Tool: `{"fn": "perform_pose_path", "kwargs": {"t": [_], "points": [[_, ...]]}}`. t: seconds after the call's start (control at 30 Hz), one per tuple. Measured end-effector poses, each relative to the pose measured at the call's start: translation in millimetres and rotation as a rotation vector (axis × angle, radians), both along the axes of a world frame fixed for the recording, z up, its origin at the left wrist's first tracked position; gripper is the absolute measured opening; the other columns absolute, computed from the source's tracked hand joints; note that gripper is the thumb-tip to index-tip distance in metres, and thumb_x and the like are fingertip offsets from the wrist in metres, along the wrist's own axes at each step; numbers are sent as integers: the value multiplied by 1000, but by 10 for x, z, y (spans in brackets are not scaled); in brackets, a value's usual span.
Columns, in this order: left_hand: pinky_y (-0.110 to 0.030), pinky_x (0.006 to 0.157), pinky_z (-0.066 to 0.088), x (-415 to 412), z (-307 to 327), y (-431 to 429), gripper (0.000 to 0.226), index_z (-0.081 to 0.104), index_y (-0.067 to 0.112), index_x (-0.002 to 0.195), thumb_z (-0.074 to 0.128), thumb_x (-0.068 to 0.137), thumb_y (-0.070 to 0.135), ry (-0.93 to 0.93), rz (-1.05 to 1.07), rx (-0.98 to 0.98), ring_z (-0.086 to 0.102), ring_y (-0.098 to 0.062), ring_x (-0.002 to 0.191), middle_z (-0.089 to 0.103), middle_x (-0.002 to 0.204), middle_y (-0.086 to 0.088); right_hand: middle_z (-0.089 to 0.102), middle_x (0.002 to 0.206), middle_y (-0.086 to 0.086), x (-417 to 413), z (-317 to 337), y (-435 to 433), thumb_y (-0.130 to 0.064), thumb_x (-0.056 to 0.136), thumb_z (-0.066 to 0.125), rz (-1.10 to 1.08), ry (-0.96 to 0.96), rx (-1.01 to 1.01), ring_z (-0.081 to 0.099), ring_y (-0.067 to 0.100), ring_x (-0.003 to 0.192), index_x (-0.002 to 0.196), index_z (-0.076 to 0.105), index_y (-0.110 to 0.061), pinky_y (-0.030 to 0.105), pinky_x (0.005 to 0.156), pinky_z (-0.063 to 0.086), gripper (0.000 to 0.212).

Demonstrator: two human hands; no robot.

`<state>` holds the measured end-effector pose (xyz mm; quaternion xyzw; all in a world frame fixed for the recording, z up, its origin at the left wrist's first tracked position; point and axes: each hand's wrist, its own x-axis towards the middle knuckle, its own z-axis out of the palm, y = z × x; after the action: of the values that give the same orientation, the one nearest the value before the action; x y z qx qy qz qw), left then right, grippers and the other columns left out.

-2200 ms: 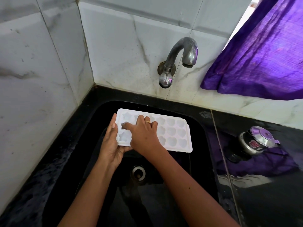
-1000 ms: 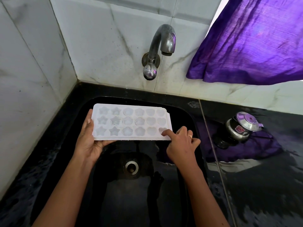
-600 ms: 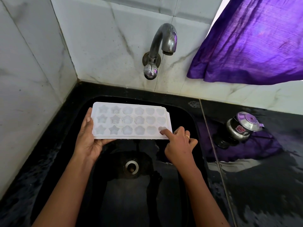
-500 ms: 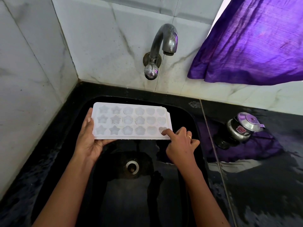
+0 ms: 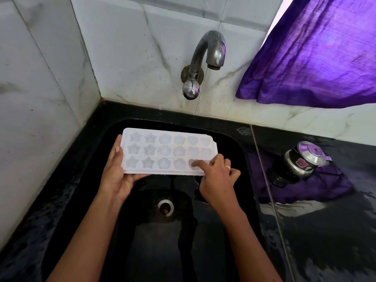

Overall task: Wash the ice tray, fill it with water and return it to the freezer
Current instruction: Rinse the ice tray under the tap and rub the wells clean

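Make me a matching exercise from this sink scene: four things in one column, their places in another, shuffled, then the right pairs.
Things:
1. ice tray
2. tap
3. drain
4. small pot

Places:
A. on the counter right of the sink
B. in the sink bottom
C. held over the sink
D. on the tiled wall

Pairs: 1-C, 2-D, 3-B, 4-A

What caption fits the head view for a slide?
Left hand holds the ice tray over the sink; right hand rubs a cell.
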<state>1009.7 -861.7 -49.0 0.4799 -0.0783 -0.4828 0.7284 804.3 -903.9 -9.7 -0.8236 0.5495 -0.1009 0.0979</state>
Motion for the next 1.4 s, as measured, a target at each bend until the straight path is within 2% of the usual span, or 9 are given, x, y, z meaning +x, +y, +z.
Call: {"fn": "perform_pose_path", "kwargs": {"t": [0.2,0.4,0.5,0.57,0.67,0.8,0.93,1.1,1.4], "points": [[-43,55,57,4,8,13,40,41,36,138,36,98,39,-7,-1,0,66,-16,98,61,124,9,31,113,-2,44,-28,29,-3,86,42,12,38,23,26,17,109,129,43,-42,27,76,2,58],[-41,53,57,5,34,28,36,44,38,134,37,98,37,3,19,4,67,-13,92,63,116,12,32,115,0,5,-6,30,-4,85,43,-20,86,28,27,19,113,126,46,-41,34,87,12,55],[-40,52,57,-15,46,34,32,47,39,129,37,99,36,2,6,-4,67,-14,94,63,117,11,31,116,1,16,2,40,-8,87,44,-36,95,16,26,20,112,127,44,-40,33,80,9,51],[-40,52,57,-19,43,33,30,49,40,125,37,99,36,1,1,-10,68,-13,93,63,116,12,31,116,1,18,-7,36,-9,87,45,-43,87,21,26,20,111,128,44,-40,34,84,10,51],[-43,55,57,-4,27,33,38,43,37,136,36,99,39,-22,-11,-20,66,-17,99,60,126,7,28,108,-2,12,-31,31,-5,85,44,-45,47,28,27,19,109,128,43,-44,35,88,12,58],[-43,56,57,-2,19,34,41,40,35,139,35,99,40,-33,-11,-16,65,-19,103,57,132,4,22,102,-5,21,-54,44,0,83,42,-21,45,41,27,17,106,129,43,-44,30,80,7,63],[-42,55,57,-27,26,35,40,41,35,139,34,99,39,-21,-6,-5,65,-18,101,58,131,4,22,102,-5,-2,-37,49,-1,83,42,-34,36,35,27,17,107,127,45,-39,31,81,8,58],[-41,53,57,-50,34,25,40,41,36,139,35,99,38,-8,4,-6,67,-15,95,60,125,7,24,98,-6,61,52,54,6,80,39,23,-36,-29,18,10,93,125,48,-39,26,78,4,64],[-40,52,57,-98,70,25,35,46,37,132,37,99,37,-4,13,-8,69,-12,89,64,114,10,23,102,-5,175,-33,114,5,82,41,88,-29,32,27,16,107,124,48,-43,26,79,3,63]]}}
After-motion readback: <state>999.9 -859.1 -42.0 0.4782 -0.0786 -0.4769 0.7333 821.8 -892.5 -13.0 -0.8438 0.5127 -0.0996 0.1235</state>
